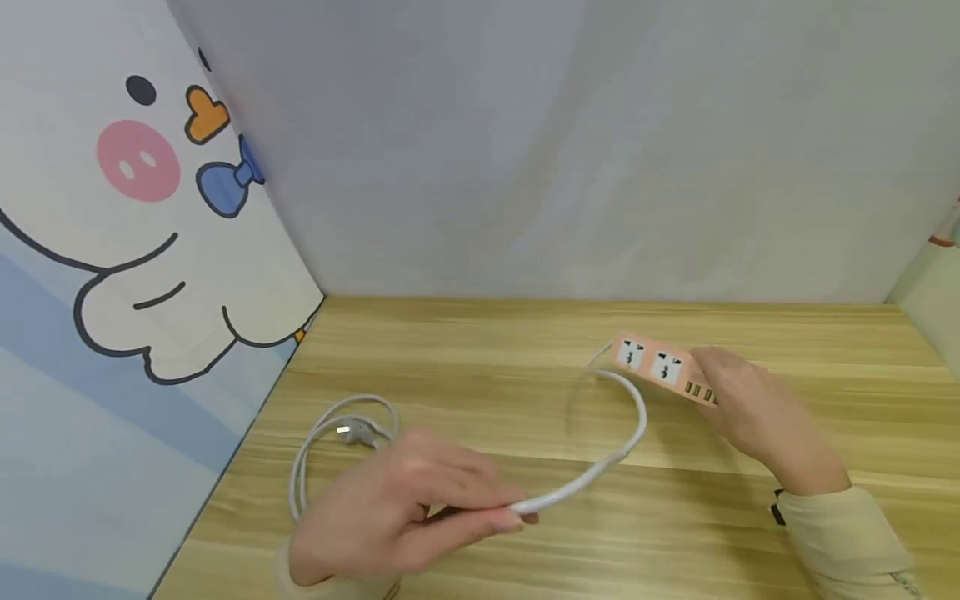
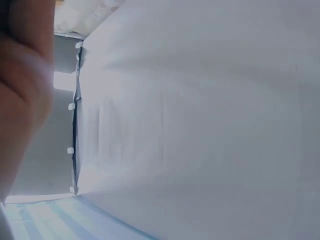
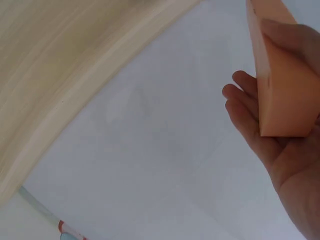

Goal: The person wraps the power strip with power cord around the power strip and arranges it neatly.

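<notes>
In the head view my right hand grips one end of a pink power strip, which has white socket faces and several USB ports. In the right wrist view the thumb lies on one side of the strip and the fingers curl behind it. My left hand pinches the white cord between thumb and fingers, nearer the front of the table. From there the cord arcs up and back toward the strip's left end. Only part of the left hand shows at the left wrist view's edge.
A grey plug and loops of the cord lie at the left on the wooden table. A grey wall stands behind, and a cartoon-printed panel borders the left side.
</notes>
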{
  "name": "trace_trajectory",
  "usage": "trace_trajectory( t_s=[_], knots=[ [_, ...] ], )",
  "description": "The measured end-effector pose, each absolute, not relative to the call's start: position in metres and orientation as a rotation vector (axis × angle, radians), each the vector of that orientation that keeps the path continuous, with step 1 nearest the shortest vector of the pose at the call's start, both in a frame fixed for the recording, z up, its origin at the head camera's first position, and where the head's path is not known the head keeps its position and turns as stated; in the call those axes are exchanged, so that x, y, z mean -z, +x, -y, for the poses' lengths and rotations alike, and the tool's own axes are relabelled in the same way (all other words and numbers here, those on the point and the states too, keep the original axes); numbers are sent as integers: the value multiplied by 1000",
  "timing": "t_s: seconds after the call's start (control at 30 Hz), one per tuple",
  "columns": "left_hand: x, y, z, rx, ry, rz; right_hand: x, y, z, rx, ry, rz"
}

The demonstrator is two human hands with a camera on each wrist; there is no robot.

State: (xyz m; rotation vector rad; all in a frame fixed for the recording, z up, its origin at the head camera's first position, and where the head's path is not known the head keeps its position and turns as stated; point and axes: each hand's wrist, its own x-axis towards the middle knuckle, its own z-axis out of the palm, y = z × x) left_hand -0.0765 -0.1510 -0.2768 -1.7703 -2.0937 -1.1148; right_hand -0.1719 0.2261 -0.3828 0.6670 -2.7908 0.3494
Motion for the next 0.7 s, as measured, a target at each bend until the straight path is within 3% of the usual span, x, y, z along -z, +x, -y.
trace_trajectory(
  t_s=[0.37,0.7],
  knots=[
    [288,-102,144,1667,-1391,1514,366,-144,-194,-629,1082,2761],
    [298,-131,161,1751,-745,1533,340,-127,-238,-1221,1465,2720]
  ],
)
